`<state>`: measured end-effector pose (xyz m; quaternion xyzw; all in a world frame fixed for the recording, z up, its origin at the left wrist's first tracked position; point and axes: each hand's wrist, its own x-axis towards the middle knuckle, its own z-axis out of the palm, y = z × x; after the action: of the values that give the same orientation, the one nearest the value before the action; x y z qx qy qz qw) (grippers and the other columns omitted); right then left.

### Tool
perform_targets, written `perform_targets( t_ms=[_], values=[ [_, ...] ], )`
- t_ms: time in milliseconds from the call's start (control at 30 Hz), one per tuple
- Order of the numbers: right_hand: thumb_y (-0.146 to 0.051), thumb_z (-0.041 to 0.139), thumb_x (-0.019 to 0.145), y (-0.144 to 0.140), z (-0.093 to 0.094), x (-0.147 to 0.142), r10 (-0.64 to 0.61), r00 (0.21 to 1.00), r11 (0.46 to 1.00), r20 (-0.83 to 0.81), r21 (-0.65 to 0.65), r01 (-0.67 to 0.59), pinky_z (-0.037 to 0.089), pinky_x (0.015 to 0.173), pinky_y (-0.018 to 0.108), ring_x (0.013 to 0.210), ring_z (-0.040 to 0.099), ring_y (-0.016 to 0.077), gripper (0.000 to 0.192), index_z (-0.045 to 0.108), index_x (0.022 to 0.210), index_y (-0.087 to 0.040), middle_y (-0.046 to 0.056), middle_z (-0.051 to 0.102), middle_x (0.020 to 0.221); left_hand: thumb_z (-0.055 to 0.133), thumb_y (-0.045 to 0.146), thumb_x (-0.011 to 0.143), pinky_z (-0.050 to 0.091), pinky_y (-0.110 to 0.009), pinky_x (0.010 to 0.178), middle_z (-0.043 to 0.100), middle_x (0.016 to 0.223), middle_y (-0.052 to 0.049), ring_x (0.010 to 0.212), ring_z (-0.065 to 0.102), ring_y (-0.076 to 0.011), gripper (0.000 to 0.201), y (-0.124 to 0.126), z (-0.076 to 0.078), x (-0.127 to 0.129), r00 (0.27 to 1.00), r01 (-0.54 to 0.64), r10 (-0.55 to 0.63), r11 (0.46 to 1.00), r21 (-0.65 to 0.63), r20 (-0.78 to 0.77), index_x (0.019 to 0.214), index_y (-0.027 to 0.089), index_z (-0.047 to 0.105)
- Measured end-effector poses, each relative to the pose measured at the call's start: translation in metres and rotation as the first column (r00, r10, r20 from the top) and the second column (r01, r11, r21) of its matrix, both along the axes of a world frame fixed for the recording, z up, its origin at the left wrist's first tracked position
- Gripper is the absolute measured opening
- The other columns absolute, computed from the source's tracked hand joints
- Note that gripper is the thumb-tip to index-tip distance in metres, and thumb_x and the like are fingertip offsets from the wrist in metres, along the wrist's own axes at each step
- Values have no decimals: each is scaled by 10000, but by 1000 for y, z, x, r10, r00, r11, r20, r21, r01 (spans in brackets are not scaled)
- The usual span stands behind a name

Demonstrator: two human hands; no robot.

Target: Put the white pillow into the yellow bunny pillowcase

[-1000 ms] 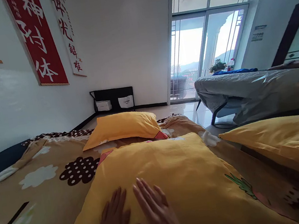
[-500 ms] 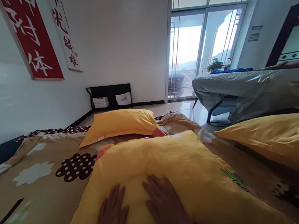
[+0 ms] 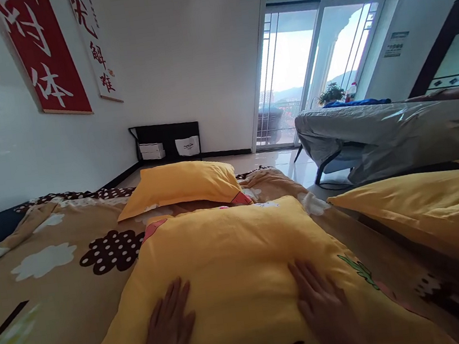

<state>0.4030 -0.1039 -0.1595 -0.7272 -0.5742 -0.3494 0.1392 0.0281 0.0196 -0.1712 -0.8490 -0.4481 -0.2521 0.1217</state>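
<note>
A large yellow pillow (image 3: pixel 231 246) lies on the bed right in front of me, with a red patch at its far left corner and a green leaf print along its right side. My left hand (image 3: pixel 169 325) rests flat on the left half of it, fingers stretched out. On the right half, my right hand (image 3: pixel 322 301) presses palm down, its fingers also extended. Neither hand grasps anything. Between them the cloth shows soft creases, and dark printed marks appear near the bottom edge.
Beyond it lies a second yellow pillow (image 3: pixel 184 184); another yellow pillow (image 3: pixel 431 206) is at the right. Under them spreads a brown patterned bedsheet (image 3: pixel 59 298). A plastic-covered table (image 3: pixel 376 123) stands back right, near a glass sliding door (image 3: pixel 296 71). A low black shelf (image 3: pixel 166 132) is against the wall.
My right hand has slid to the right across the pillow, away from my left hand, uncovering dark printed marks. My left hand stays nearly in place. The view has tilted slightly downward.
</note>
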Motion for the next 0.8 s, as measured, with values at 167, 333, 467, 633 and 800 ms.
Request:
perform_targets(
  t_ms=[167,333,467,633,800],
  values=[
    [-260,319,837,-26,-9,47,-103,994,984,-39,-151,96,348,1061,468,1365,391,217,481,659,1177,-263,-37,379,1485,327,339,1008,395,-431,1088,277,1556,-3,1429,299,-189,550,-1,1,1,999,10,-9,999,-41,31,1531,320,157],
    [-251,335,834,-56,-13,101,-190,982,956,-23,-231,180,426,995,428,1343,427,224,389,723,852,-234,-40,427,1456,311,353,1012,419,-447,1071,268,1555,4,1422,311,-195,537,0,2,0,1000,11,-10,1000,-29,9,1529,311,174],
    [-288,261,862,-64,-16,119,-273,960,929,-64,-279,245,476,890,407,1316,469,204,463,720,906,-246,-30,418,1464,294,365,1014,426,-452,1066,274,1550,4,1419,318,-192,522,0,4,0,1000,0,0,1000,-29,-7,1525,294,210],
    [-325,279,881,-61,2,94,-245,941,969,-233,-80,232,400,1097,383,1323,452,166,575,485,1401,-193,68,476,1414,282,389,1004,438,-450,1052,275,1551,7,1410,337,-177,533,-6,-1,-13,999,-39,41,998,53,-33,1524,283,237],
    [-596,422,876,-11,68,74,-179,948,981,-262,21,191,252,1205,465,1380,362,200,695,353,1467,-237,99,380,1469,317,443,934,379,-511,1090,295,1543,-3,1431,295,-224,606,-11,-28,-86,984,-180,181,980,-87,-7,1509,254,319]
  ],
)
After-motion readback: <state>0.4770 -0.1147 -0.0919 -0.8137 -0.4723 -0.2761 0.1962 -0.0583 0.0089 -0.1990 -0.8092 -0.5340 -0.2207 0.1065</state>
